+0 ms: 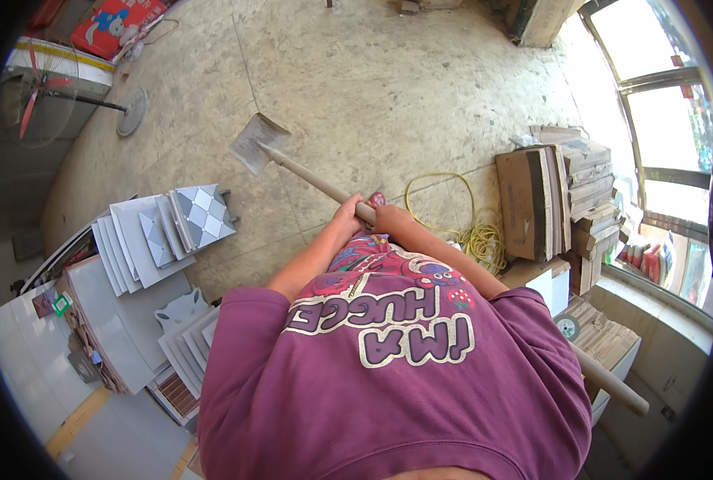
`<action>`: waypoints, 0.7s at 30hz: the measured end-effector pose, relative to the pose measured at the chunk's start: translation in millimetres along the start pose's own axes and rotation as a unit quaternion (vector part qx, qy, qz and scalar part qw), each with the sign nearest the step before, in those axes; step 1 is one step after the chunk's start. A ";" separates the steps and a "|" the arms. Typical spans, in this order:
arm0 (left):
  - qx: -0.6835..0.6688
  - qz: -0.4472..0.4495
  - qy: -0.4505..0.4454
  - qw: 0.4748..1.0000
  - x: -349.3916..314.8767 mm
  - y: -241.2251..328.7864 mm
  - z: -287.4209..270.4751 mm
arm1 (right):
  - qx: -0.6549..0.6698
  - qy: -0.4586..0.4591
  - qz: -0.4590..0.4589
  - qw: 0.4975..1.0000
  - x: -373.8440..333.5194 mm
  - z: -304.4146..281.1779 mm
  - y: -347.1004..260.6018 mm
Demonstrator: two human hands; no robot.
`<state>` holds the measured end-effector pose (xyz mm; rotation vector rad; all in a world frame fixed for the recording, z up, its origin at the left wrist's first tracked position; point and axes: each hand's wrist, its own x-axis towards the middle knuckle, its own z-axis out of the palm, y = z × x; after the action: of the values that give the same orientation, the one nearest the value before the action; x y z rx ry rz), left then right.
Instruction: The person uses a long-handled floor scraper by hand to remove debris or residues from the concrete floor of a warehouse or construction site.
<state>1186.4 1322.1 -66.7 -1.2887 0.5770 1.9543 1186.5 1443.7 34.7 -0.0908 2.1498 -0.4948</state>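
Observation:
A shovel [318, 182] with a flat metal blade [254, 144] and a long wooden handle slants across in front of me. Its blade is on or just above the concrete floor, ahead and to the left. My left hand [348, 214] is closed round the handle. Close beside it, nearer the handle's rear, my right hand [391, 219] also grips the wood. Behind the hands my body and right arm hide the shaft. The handle's end [630, 398] shows again past my right side.
Sample tiles [136, 240] stand in racks at left, with a standing fan [132, 110] beyond. A red box [116, 26] lies far left. On the right are a coiled yellow cord [483, 244], stacked cardboard boxes [524, 204] and windows [664, 120]. A pillar [544, 20] stands far right.

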 end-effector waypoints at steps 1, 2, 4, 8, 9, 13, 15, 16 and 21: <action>-0.031 0.008 -0.011 0.999 4.0 3.3 0.8 | -0.002 -0.006 -0.007 1.000 4.0 -5.3 -0.9; -0.036 0.013 -0.004 0.999 7.6 7.0 0.8 | -0.004 -0.012 -0.015 1.000 7.3 -10.4 -2.0; -0.047 0.024 0.009 0.999 12.6 15.2 3.7 | -0.013 -0.021 -0.018 1.000 16.4 -18.3 -2.3; -0.074 0.002 0.011 0.997 19.9 35.3 9.5 | -0.035 -0.024 -0.026 0.999 39.7 -30.2 -5.5; -0.080 0.002 0.007 0.997 22.5 39.1 10.4 | -0.040 -0.023 -0.034 0.998 44.6 -33.8 -8.3; -0.081 -0.031 -0.022 0.996 24.5 68.6 15.8 | -0.075 -0.043 -0.049 0.995 71.4 -50.0 -24.0; -0.092 -0.039 -0.013 0.995 31.5 89.1 17.1 | -0.116 -0.074 -0.031 0.990 90.0 -64.3 -38.6; -0.095 -0.033 -0.004 0.995 33.9 102.1 18.0 | -0.140 -0.070 -0.041 0.987 98.6 -72.7 -51.1; -0.088 0.096 -0.059 0.990 26.0 181.0 41.3 | -0.272 0.069 -0.149 0.948 135.1 -132.6 -126.4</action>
<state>1017.1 1242.3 -77.2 -1.2516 0.4951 2.2669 986.1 1336.6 47.3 -0.7149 2.3699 -0.0594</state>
